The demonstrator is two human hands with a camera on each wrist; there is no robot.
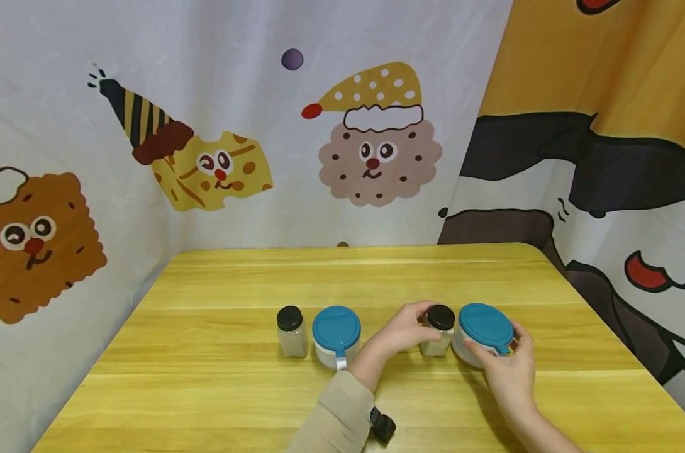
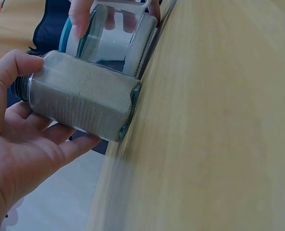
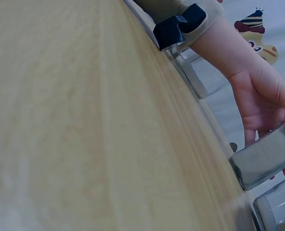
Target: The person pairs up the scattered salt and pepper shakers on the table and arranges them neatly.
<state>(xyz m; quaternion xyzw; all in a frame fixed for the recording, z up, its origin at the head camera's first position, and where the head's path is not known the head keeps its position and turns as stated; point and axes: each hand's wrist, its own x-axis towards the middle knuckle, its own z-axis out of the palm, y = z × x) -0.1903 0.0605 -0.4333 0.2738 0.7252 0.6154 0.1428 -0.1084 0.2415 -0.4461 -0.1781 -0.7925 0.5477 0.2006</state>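
A glass jar of pale powder with a black lid (image 1: 441, 317) stands on the table, and my left hand (image 1: 399, 328) holds it, thumb on the near side and fingers behind. In the left wrist view the powder jar (image 2: 82, 94) meets the tabletop with its base. Right beside it is a clear container with a blue lid (image 1: 485, 324). My right hand (image 1: 511, 374) grips this container from the right, with the thumb in front and fingers round the far side. The right wrist view shows the powder jar (image 3: 265, 156) next to part of the container (image 3: 276, 204).
A second black-lidded powder jar (image 1: 292, 333) and a second blue-lidded container (image 1: 336, 333) stand side by side, left of my left forearm. The wooden table (image 1: 206, 402) ends at a printed curtain (image 1: 297, 157). A black strap device (image 1: 382, 426) sits on my left wrist.
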